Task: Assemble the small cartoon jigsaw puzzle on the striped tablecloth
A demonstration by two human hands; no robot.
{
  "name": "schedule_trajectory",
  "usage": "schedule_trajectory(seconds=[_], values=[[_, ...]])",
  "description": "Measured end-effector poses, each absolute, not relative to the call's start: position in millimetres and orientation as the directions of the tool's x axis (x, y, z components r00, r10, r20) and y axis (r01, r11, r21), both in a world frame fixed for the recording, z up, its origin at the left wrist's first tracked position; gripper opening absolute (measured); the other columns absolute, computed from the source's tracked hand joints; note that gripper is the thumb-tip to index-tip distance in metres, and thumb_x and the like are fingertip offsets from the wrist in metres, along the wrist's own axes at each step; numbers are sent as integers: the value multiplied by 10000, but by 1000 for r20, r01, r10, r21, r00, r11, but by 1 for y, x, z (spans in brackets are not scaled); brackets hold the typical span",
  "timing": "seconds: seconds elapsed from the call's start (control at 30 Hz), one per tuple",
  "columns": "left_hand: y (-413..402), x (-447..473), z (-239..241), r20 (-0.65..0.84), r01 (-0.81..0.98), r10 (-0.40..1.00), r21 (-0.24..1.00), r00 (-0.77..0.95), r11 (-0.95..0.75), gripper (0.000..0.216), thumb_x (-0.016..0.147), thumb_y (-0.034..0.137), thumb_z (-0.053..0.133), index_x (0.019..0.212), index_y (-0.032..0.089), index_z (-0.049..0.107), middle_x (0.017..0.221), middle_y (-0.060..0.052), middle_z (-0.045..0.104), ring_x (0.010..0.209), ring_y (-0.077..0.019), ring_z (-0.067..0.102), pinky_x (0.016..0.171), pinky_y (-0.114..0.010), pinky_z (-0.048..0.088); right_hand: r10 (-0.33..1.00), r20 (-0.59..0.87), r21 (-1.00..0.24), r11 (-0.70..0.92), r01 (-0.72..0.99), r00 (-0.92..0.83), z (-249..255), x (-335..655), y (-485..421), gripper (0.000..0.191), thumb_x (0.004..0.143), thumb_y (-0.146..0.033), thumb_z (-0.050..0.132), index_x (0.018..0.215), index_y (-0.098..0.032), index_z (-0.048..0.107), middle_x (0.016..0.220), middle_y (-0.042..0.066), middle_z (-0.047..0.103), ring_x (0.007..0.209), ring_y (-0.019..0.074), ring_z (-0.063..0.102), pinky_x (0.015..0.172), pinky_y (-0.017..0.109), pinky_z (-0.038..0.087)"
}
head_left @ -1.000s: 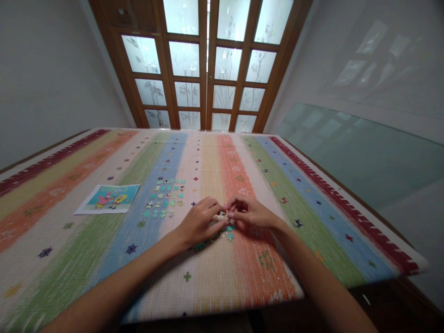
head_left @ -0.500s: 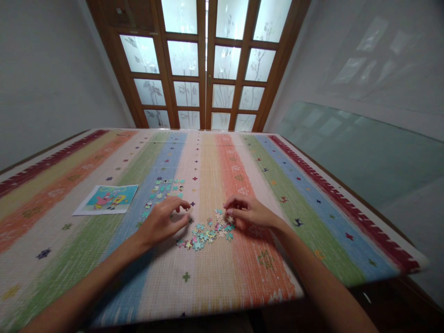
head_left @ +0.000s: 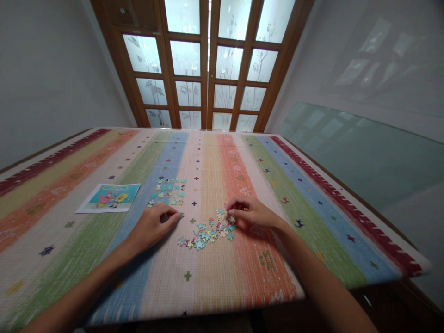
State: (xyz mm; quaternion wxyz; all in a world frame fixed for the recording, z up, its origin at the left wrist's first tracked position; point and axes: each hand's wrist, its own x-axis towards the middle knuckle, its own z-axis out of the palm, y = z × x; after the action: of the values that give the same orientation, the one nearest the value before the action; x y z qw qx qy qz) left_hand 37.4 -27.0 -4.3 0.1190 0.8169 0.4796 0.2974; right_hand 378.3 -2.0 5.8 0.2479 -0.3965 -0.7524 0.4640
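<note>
My left hand (head_left: 154, 225) is closed, thumb and forefinger pinching a small greenish-grey puzzle piece (head_left: 181, 215) just below the sorted rows. Those rows of puzzle pieces (head_left: 167, 188), mostly teal, lie spaced apart on the blue and pale stripes. My right hand (head_left: 252, 212) is closed at the right end of a loose heap of puzzle pieces (head_left: 204, 235). A pinkish puzzle piece (head_left: 226, 205) shows at its fingertips, partly hidden by them. The heap holds teal, pink and yellow pieces, some overlapping.
A printed cartoon picture (head_left: 109, 199) lies flat to the left of the rows. Everything rests on a striped tablecloth (head_left: 211, 286). Beyond the table stand wood-framed glass doors (head_left: 208, 92); a pale green glass panel (head_left: 360, 148) leans along the right wall.
My left hand has moved left and slightly down, away from the heap, with the piece between its fingertips. The right hand stays by the heap. The view has shifted slightly.
</note>
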Motion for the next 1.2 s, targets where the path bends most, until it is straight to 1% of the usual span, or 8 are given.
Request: schedule_trajectory(seconds=[0.3,0.43,0.77,0.87,0.97,1.07,1.13,1.2], values=[[-23,43,-9,382,794,846,341,372,-503,303,953,395,520,771,200,666,732,-37,636,747,-219,588,751,-380,491,825,1,-891,257,374,-566,5,379,-2,139,903,-334,658,926,-200,691,888,50,722,789,167,633,764,324,508],[-23,40,-12,388,782,837,344,386,-520,256,938,408,559,871,199,689,774,-37,621,766,-223,579,766,-388,492,829,-3,-890,253,379,-559,8,379,-3,112,907,-311,650,912,-206,688,872,49,715,789,171,629,763,326,510],[-18,37,-16,354,752,827,360,438,-552,245,948,408,553,916,206,689,801,-45,629,793,-234,588,783,-410,498,830,3,-876,272,398,-558,9,380,-3,134,901,-327,644,910,-198,681,854,45,714,768,165,635,743,321,496],[-18,36,-15,365,762,823,338,435,-553,240,946,411,556,917,208,680,810,-46,633,803,-234,590,782,-405,500,836,11,-882,266,389,-548,10,378,-3,180,904,-373,650,917,-195,673,853,54,724,742,161,641,719,313,504],[-18,36,-12,375,770,824,328,425,-547,242,943,425,562,945,209,672,822,-44,640,814,-233,596,793,-407,502,860,15,-918,214,333,-510,10,377,-3,304,921,-490,621,891,-188,651,784,57,727,628,141,629,603,277,493],[-19,38,-9,369,767,828,342,422,-543,250,943,421,564,965,197,671,832,-46,643,819,-230,598,805,-408,505,897,-10,-945,136,298,-441,10,375,-4,467,921,-640,546,881,-185,642,569,4,654,437,120,546,444,238,403],[-21,41,-7,360,753,826,359,433,-551,243,949,399,559,967,186,675,841,-50,643,820,-224,597,815,-407,507,928,27,-939,152,310,-373,12,375,-5,551,906,-711,508,870,-180,651,427,-54,527,347,109,444,395,228,324],[-24,46,-5,360,726,812,374,459,-577,230,958,370,551,983,182,681,856,-54,642,829,-219,597,827,-404,509,947,109,-918,212,334,-302,15,376,-5,623,876,-775,492,800,-178,650,375,-88,397,328,94,345,392,228,257]])
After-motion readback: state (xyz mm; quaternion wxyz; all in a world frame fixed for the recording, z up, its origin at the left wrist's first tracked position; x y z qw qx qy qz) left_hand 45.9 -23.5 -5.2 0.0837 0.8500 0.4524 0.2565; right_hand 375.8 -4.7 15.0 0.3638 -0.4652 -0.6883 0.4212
